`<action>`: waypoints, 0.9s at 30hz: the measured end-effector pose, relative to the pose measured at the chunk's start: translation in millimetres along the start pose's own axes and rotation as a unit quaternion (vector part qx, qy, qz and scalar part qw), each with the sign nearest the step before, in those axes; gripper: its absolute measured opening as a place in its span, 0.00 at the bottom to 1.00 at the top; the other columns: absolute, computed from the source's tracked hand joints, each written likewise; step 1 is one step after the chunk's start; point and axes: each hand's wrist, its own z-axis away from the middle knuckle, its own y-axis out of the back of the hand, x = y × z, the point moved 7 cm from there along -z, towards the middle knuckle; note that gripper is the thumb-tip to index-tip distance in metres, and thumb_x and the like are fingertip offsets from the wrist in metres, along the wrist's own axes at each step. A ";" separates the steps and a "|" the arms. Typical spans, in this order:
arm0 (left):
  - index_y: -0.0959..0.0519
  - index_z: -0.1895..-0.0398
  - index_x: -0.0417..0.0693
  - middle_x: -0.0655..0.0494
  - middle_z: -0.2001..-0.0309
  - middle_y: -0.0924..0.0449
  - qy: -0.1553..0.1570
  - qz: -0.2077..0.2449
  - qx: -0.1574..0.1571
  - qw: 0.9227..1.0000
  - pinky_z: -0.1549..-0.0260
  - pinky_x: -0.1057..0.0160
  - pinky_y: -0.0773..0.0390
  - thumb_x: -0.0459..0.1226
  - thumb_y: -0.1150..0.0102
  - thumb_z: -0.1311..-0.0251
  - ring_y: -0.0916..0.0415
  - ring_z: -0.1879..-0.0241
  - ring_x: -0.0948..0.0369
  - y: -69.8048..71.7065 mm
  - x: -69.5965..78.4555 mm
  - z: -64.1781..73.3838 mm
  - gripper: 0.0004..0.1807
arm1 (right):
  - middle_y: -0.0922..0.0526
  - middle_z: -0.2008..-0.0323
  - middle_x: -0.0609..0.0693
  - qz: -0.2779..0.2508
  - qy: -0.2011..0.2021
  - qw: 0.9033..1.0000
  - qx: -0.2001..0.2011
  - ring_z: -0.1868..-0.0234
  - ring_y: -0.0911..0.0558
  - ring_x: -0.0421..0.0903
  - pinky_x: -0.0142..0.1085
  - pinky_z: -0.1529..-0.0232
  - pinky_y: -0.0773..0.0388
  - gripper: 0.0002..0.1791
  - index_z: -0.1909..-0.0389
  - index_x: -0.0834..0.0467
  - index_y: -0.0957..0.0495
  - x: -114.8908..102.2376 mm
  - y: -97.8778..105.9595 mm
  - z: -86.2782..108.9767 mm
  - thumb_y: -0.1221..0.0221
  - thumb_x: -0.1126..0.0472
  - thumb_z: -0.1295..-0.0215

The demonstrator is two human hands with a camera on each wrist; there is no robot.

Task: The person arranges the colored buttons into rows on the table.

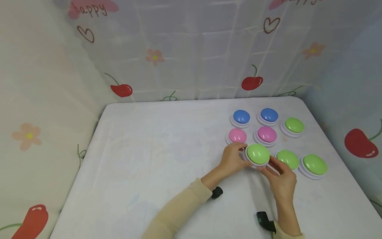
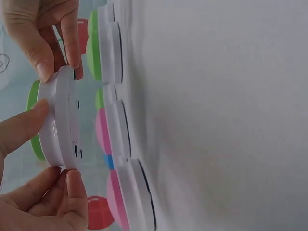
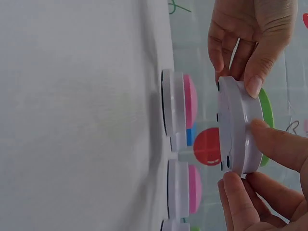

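Observation:
Both hands hold one green buzzer button (image 1: 258, 154), a green dome on a round white base, raised off the table. In the head view my left hand (image 1: 234, 158) grips its left side and my right hand (image 1: 281, 179) grips its right side. The left wrist view shows my left thumb on the white base (image 2: 57, 120) and fingertips under its edge. From the right wrist, the button's underside with small dark feet faces the table, and my right hand (image 3: 269, 187) pinches the rim. A pink button (image 1: 237, 135) sits just behind my left fingers.
On the white table (image 1: 143, 159) stand another pink button (image 1: 267, 134), two blue buttons, the left one (image 1: 241, 117) beside the right one (image 1: 269, 115), and three green buttons, one (image 1: 294, 125) behind, others (image 1: 287, 159) near my right hand. A printed curtain (image 1: 191, 49) hangs behind.

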 end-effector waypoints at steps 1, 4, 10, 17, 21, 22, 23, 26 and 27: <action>0.20 0.47 0.44 0.55 0.52 0.17 0.003 0.002 0.002 1.000 0.53 0.75 0.29 0.39 0.20 0.60 0.22 0.53 0.64 4.9 -0.5 0.0 0.32 | 0.23 0.57 0.39 0.000 0.009 1.000 -0.004 0.59 0.21 0.23 0.18 0.60 0.22 0.32 0.43 0.67 0.23 -3.9 -2.6 -0.7 0.30 0.77 0.54; 0.20 0.46 0.44 0.55 0.51 0.18 0.010 0.008 0.013 1.000 0.54 0.75 0.28 0.39 0.21 0.59 0.22 0.53 0.64 20.7 -3.0 0.0 0.32 | 0.21 0.57 0.43 -0.002 0.041 0.999 -0.020 0.57 0.21 0.25 0.19 0.59 0.21 0.31 0.44 0.67 0.22 -16.5 -12.5 -4.5 0.29 0.77 0.55; 0.20 0.46 0.43 0.53 0.51 0.18 0.009 0.030 0.057 0.998 0.56 0.74 0.25 0.40 0.21 0.58 0.23 0.52 0.61 56.3 -10.3 1.5 0.32 | 0.21 0.52 0.56 -0.013 0.087 0.994 -0.065 0.54 0.21 0.28 0.20 0.57 0.22 0.30 0.44 0.66 0.22 -43.4 -37.9 -13.0 0.29 0.75 0.52; 0.21 0.46 0.42 0.51 0.48 0.20 0.021 0.077 0.100 0.992 0.51 0.60 0.19 0.38 0.23 0.55 0.23 0.48 0.54 96.3 -26.1 7.2 0.30 | 0.19 0.49 0.59 0.000 0.127 0.985 -0.113 0.47 0.19 0.51 0.21 0.56 0.23 0.30 0.42 0.63 0.22 -70.6 -73.2 -21.3 0.29 0.70 0.50; 0.22 0.45 0.39 0.48 0.47 0.20 0.036 0.099 0.123 0.987 0.51 0.54 0.18 0.35 0.23 0.56 0.22 0.48 0.54 118.4 -40.6 13.5 0.31 | 0.21 0.49 0.60 -0.005 0.135 0.980 -0.145 0.47 0.19 0.54 0.23 0.56 0.22 0.30 0.42 0.64 0.23 -79.7 -98.8 -21.7 0.29 0.69 0.49; 0.22 0.45 0.39 0.47 0.47 0.20 0.040 0.101 0.128 0.986 0.51 0.53 0.19 0.34 0.23 0.57 0.22 0.49 0.53 123.5 -44.8 15.0 0.31 | 0.21 0.49 0.60 -0.009 0.134 0.979 -0.154 0.47 0.19 0.54 0.24 0.56 0.22 0.30 0.42 0.64 0.23 -80.9 -105.2 -21.6 0.29 0.69 0.49; 0.22 0.45 0.38 0.47 0.47 0.19 0.045 0.102 0.133 0.985 0.51 0.53 0.19 0.34 0.23 0.57 0.22 0.49 0.53 128.3 -48.7 16.5 0.31 | 0.21 0.50 0.60 -0.013 0.133 0.978 -0.162 0.47 0.19 0.54 0.25 0.56 0.21 0.29 0.43 0.64 0.22 -82.1 -111.3 -21.4 0.29 0.69 0.49; 0.21 0.45 0.38 0.47 0.47 0.19 0.059 0.106 0.142 0.982 0.51 0.52 0.19 0.34 0.22 0.57 0.22 0.49 0.53 140.5 -59.0 20.2 0.31 | 0.21 0.49 0.60 -0.023 0.132 0.975 -0.180 0.46 0.19 0.56 0.29 0.56 0.20 0.29 0.44 0.65 0.22 -86.1 -127.4 -21.3 0.28 0.69 0.50; 0.21 0.45 0.38 0.47 0.47 0.20 0.063 0.108 0.145 0.981 0.50 0.51 0.19 0.34 0.22 0.57 0.22 0.49 0.52 144.1 -62.0 21.3 0.32 | 0.21 0.49 0.60 -0.029 0.131 0.974 -0.185 0.46 0.19 0.55 0.30 0.56 0.19 0.29 0.44 0.66 0.22 -87.2 -132.3 -21.6 0.28 0.70 0.50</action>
